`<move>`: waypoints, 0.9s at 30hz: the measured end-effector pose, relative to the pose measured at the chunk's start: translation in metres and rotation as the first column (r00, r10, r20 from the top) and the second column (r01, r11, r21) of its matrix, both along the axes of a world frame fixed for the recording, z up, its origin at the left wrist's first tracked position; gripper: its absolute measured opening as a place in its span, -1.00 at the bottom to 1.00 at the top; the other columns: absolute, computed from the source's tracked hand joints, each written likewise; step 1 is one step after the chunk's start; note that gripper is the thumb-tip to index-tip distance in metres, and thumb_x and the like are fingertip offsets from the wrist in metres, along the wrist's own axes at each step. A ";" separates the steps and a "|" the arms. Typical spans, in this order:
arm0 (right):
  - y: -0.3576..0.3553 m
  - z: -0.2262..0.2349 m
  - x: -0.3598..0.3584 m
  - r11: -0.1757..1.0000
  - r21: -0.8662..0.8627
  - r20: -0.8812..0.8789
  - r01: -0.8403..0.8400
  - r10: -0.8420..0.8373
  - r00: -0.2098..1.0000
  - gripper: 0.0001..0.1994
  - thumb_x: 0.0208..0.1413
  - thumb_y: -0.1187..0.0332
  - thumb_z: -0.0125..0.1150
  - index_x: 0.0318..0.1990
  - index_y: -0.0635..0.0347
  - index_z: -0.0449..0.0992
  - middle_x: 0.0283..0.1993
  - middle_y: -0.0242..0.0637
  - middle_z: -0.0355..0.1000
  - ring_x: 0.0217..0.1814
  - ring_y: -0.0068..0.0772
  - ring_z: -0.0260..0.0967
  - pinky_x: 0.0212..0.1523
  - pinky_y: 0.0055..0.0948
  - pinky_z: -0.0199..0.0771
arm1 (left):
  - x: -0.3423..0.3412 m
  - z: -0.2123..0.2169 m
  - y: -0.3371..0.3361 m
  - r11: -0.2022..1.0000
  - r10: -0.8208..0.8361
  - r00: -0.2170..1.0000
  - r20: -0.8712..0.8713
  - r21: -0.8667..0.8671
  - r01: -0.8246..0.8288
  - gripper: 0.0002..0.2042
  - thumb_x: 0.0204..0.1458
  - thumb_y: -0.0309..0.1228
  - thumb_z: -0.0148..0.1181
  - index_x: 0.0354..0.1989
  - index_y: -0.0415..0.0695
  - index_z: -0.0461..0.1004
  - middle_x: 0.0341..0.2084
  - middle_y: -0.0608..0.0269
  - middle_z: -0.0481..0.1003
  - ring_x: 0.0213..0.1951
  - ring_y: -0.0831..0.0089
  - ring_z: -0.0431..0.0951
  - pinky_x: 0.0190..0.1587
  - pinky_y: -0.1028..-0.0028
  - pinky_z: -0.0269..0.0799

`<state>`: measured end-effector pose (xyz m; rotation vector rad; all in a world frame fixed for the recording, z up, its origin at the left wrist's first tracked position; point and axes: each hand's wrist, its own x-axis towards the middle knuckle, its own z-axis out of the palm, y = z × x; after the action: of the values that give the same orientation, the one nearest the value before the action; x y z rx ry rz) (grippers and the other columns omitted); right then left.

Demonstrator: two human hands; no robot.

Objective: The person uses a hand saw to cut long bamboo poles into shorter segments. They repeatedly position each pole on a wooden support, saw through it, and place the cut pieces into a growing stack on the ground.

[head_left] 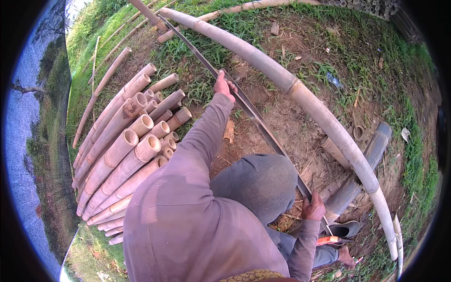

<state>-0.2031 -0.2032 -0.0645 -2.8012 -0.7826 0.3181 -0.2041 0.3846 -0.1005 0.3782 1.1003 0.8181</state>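
Work looks partway: the strip (268, 134) seems already split off, cut poles (115, 155) lie piled at left, and the long pole (324, 116) is still whole. Strip runs diagonally through both grips: left hand (224, 86) closed around its upper stretch, right hand (314, 207) gripping near its lower end, beside the knee.
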 end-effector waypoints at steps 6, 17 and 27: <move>-0.086 0.006 0.011 0.993 0.117 0.073 -0.002 -0.006 0.997 -0.61 0.01 0.26 0.50 0.02 0.08 0.58 -0.20 -0.06 0.57 -0.19 0.16 0.58 -0.20 0.04 0.55 | 0.020 0.063 -0.064 0.956 -0.289 0.908 0.302 0.043 0.290 -0.44 0.32 0.37 -0.01 -0.44 0.14 0.29 -0.64 0.51 0.23 -0.59 0.51 0.30 -0.49 0.40 0.30; -0.022 0.060 0.039 0.951 0.288 0.248 -0.112 0.039 0.968 -0.52 0.07 0.21 0.52 0.12 0.19 0.58 -0.24 -0.09 0.42 -0.28 0.09 0.46 -0.27 -0.02 0.44 | 0.044 0.069 -0.021 0.975 0.001 0.986 0.164 0.221 -0.038 -0.70 0.50 -0.07 -0.15 0.04 -0.05 0.31 -0.45 0.27 0.40 -0.53 0.40 0.47 -0.44 0.26 0.55; 0.016 0.056 0.054 0.924 0.337 0.298 -0.182 0.078 0.951 -0.53 0.02 0.24 0.52 0.09 0.16 0.60 -0.26 -0.13 0.44 -0.30 0.05 0.46 -0.27 -0.05 0.45 | 0.044 0.041 0.032 0.960 -0.006 0.990 0.144 0.278 -0.035 -0.67 0.52 -0.03 -0.17 0.03 -0.06 0.32 -0.42 0.24 0.40 -0.47 0.40 0.45 -0.40 0.29 0.52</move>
<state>-0.1487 -0.1868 -0.0082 -2.4745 -0.9798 -0.1947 -0.1597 0.4163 -0.0593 0.5403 0.8547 1.0030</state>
